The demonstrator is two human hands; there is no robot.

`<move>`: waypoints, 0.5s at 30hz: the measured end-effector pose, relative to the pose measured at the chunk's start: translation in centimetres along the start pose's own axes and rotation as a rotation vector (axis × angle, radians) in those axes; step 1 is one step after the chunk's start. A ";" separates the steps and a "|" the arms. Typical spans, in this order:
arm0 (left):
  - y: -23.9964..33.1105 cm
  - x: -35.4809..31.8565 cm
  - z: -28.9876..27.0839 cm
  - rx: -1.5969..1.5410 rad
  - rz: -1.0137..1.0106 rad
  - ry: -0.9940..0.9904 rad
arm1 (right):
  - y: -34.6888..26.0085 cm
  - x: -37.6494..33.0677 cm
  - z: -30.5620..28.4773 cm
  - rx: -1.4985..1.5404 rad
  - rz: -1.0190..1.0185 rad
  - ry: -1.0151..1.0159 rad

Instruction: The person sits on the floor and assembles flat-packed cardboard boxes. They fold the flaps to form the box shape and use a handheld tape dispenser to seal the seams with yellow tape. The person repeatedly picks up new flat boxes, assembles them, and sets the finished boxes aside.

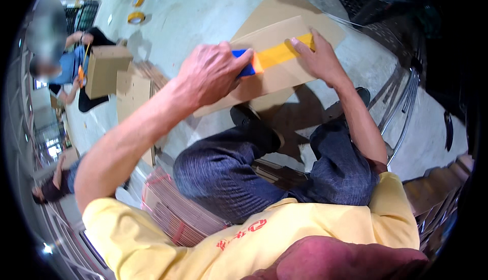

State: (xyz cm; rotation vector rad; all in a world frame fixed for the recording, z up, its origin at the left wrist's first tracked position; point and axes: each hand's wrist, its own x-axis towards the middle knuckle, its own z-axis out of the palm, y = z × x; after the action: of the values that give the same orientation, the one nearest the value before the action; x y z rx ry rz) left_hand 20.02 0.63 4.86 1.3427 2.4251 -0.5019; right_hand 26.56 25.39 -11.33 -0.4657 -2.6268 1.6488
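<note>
My left hand (213,71) grips a tape dispenser (247,62), blue with an orange front; most of it is hidden under the fingers. From it a strip of yellow packing tape (279,52) runs along the long, narrow face of a brown cardboard box (277,30). At the box's right end my right hand (324,60) holds the edge, its thumb down at the tape and its other fingers partly hidden. The box is tilted in front of my knees, above a flat cardboard sheet (284,5) on the floor.
Tied stacks of flattened cardboard (175,209) stand beside my left leg. Further left a co-worker (71,66) handles another box (107,71). Two tape rolls (136,18) lie on the concrete floor. Thin metal rods (404,107) are at the right.
</note>
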 end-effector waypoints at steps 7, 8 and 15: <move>0.2 -0.6 0.8 -0.010 -0.014 0.025 | -0.8 0.4 -0.7 0.223 0.031 -0.129; 0.2 -1.0 1.2 -0.001 -0.002 0.014 | -1.1 0.2 -0.9 0.236 0.032 -0.145; -5.0 -11.7 5.7 -0.008 -0.159 -0.124 | -0.8 0.3 -0.6 0.263 0.057 -0.187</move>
State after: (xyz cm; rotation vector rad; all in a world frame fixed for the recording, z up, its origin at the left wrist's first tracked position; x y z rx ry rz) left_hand 22.23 -13.10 5.66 1.0872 2.4393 -0.5963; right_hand 26.15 25.71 -10.35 -0.3985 -2.4810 2.1142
